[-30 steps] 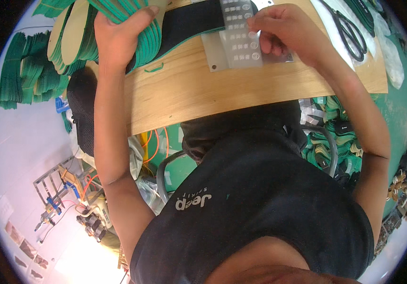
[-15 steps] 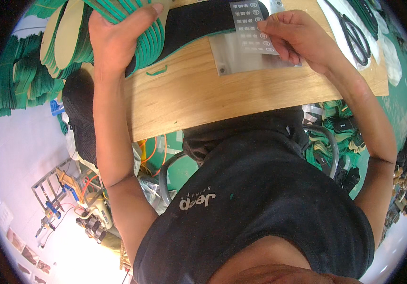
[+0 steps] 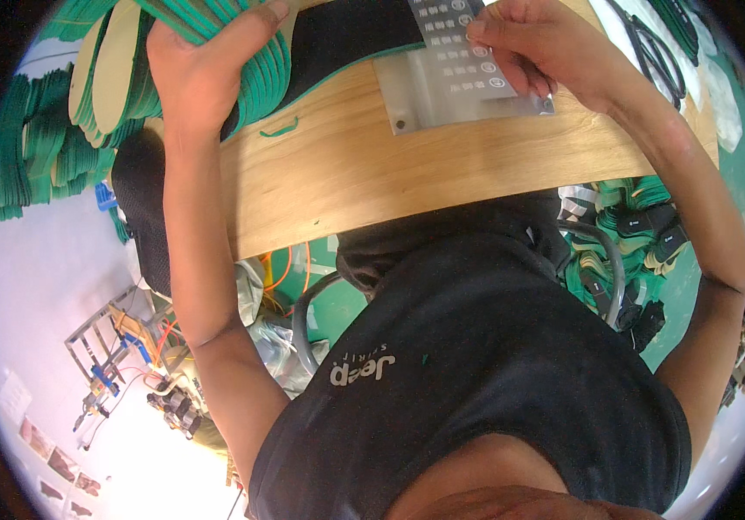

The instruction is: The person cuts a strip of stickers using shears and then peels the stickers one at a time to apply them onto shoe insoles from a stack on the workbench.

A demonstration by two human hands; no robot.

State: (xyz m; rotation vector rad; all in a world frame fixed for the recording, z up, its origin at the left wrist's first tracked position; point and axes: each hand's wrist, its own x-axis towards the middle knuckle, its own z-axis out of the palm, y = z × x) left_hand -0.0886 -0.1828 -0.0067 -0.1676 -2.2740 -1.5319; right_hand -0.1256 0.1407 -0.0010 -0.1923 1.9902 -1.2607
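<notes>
My left hand [image 3: 192, 76] is closed around a stack of green-edged insoles [image 3: 261, 80], its thumb lying across the top. Just right of the stack, a black insole [image 3: 346, 36] with a green edge lies flat on the wooden table. A clear sheet with rows of white printed labels [image 3: 457, 62] is pinched at its right edge between the thumb and fingers of my right hand [image 3: 559, 50]. The sheet hangs over the end of the black insole and a translucent flat plate [image 3: 424, 106] with dark dots at its corners.
More beige and green insoles [image 3: 114, 82] stand left of my left hand. A green scrap [image 3: 279, 130] lies on the wooden table [image 3: 372, 173]. Black-handled scissors [image 3: 654, 56] rest at the right on white paper. Heaped insoles [image 3: 632, 234] sit below the table's right side.
My right hand has shifted slightly up the picture with the label sheet, and its elbow has swung outward. My left hand keeps its hold on the insole stack.
</notes>
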